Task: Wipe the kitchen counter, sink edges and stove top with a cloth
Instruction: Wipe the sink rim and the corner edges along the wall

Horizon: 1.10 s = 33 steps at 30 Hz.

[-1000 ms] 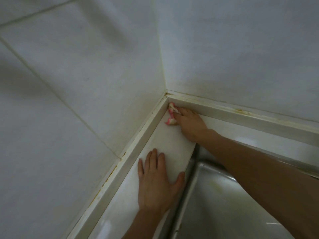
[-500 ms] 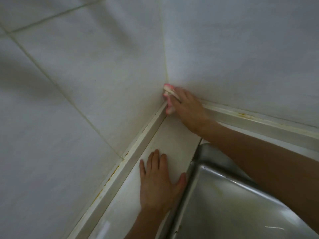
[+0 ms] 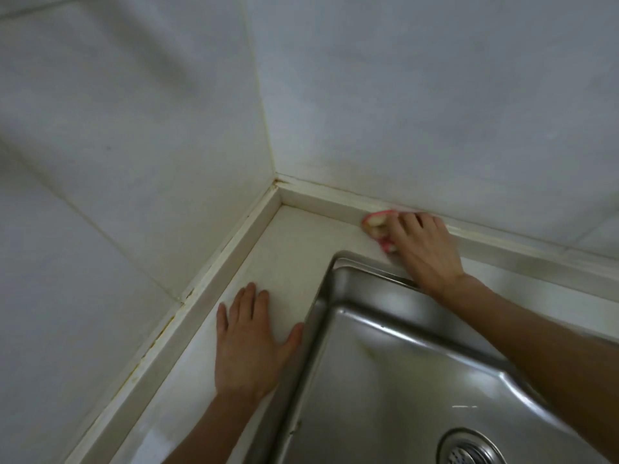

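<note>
Status: wipe in progress at the rear strip behind the sink.

1. Right hand (image 3: 427, 254): fingers curled over a bunched pink-and-white cloth (image 3: 378, 229), pressing it into the joint where the counter (image 3: 294, 249) meets the low upstand (image 3: 321, 199) along the back wall. Cloth sits just right of the wall corner, between the upstand and the sink's rear rim. Only the cloth's left end shows; rest is under the fingers.

2. Left hand (image 3: 251, 339): flat on the counter strip left of the sink, fingers straight and together, thumb out toward the sink rim. Holds nothing; appears to act as a brace.

3. Sink (image 3: 385, 380): stainless, drain strainer (image 3: 469, 453) at btm right of view. Faint yellowish marks show inside the basin wall.

Progress (judgement):
- Current step = counter/upstand behind sink, i.e. part of counter + sink-edge work.
- Cannot tell which areas are already wiped; surfaces look similar throughout. Brownish staining is visible along the left upstand's top joint w/ the wall tiles (image 3: 134, 162).
- Rear strip to the right of the cloth likely left to do.
- Stove top not in view; status unknown, assume outstanding.
- Est. task well short of complete.
</note>
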Tool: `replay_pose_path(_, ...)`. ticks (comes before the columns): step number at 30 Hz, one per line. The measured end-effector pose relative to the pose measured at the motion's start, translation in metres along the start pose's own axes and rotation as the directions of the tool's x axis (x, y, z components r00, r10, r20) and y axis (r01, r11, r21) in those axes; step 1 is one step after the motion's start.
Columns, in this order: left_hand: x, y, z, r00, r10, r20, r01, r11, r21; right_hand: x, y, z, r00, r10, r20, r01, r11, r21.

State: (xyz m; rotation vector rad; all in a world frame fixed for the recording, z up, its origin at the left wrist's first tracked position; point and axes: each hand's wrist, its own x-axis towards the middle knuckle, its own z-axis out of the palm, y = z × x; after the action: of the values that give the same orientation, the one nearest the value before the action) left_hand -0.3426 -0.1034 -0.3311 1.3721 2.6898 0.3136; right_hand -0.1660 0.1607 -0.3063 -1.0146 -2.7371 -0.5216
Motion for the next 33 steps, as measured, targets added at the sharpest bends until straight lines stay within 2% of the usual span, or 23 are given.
replay_pose_path(5, 0.001, 0.000, 0.000, 1.000, 0.010, -0.002, -0.010, 1.000, -0.001, -0.055, 0.047, 0.001, 0.968, 0.246, -0.050, -0.245, 0.969, 0.013)
replay_pose_path(8, 0.002, 0.001, 0.001, 1.000, 0.004, -0.014, -0.004, 1.000, -0.003, -0.058, 0.051, -0.002, 0.917, 0.400, 0.002, -0.397, 0.909, 0.125)
replay_pose_path(10, 0.001, 0.003, -0.001, 1.000, -0.002, -0.013, 0.002, 1.000, -0.005, -0.043, 0.042, -0.008, 0.893, 0.450, 0.001, -0.436, 0.865, 0.249)
replay_pose_path(14, 0.001, 0.004, -0.002, 1.000, -0.012, -0.020, 0.011, 1.000, -0.019, 0.009, -0.008, -0.025, 0.947, 0.307, -0.097, -0.237, 0.868, 0.437)
replay_pose_path(16, 0.002, 0.004, 0.000, 1.000, -0.014, -0.012, 0.014, 1.000, -0.005, 0.043, -0.038, -0.030, 0.941, 0.297, -0.162, -0.173, 0.833, 0.526)
replay_pose_path(17, 0.002, 0.003, 0.000, 1.000, -0.019, -0.016, 0.019, 1.000, -0.008, 0.060, -0.050, -0.030, 0.944, 0.249, -0.217, -0.110, 0.855, 0.506)
replay_pose_path(19, 0.004, 0.002, 0.003, 0.999, -0.026, -0.037, 0.025, 1.000, -0.016, 0.087, -0.065, -0.022, 0.944, 0.074, -0.323, 0.040, 0.942, 0.334)
replay_pose_path(20, 0.005, 0.000, 0.004, 0.999, -0.025, -0.043, 0.025, 1.000, -0.009, 0.095, -0.067, -0.018, 0.945, -0.031, -0.324, 0.113, 0.965, 0.237)
replay_pose_path(22, 0.006, -0.002, 0.008, 0.999, -0.016, -0.044, 0.017, 1.000, 0.009, 0.091, -0.056, -0.008, 0.962, -0.152, -0.229, 0.183, 0.976, 0.117)
replay_pose_path(24, 0.008, -0.004, 0.011, 0.999, -0.012, -0.036, 0.012, 1.000, 0.016, 0.063, -0.035, 0.001, 0.980, -0.151, -0.133, 0.163, 0.983, 0.089)
replay_pose_path(27, 0.008, -0.004, 0.014, 0.999, -0.013, -0.030, 0.014, 0.999, 0.034, 0.007, 0.013, 0.006, 0.989, -0.042, -0.142, 0.052, 0.997, 0.064)
replay_pose_path(30, 0.008, -0.005, 0.014, 0.999, -0.010, -0.035, 0.012, 0.999, 0.046, -0.051, 0.054, 0.004, 0.971, 0.229, -0.064, -0.221, 0.969, 0.110)
replay_pose_path(31, 0.008, -0.007, 0.015, 0.999, -0.011, -0.040, 0.014, 0.998, 0.053, -0.068, 0.062, 0.004, 0.925, 0.378, -0.040, -0.367, 0.915, 0.170)
replay_pose_path(33, 0.008, -0.004, 0.014, 0.998, -0.010, -0.054, 0.012, 0.999, 0.040, -0.104, 0.079, 0.001, 0.740, 0.672, 0.037, -0.655, 0.707, 0.265)
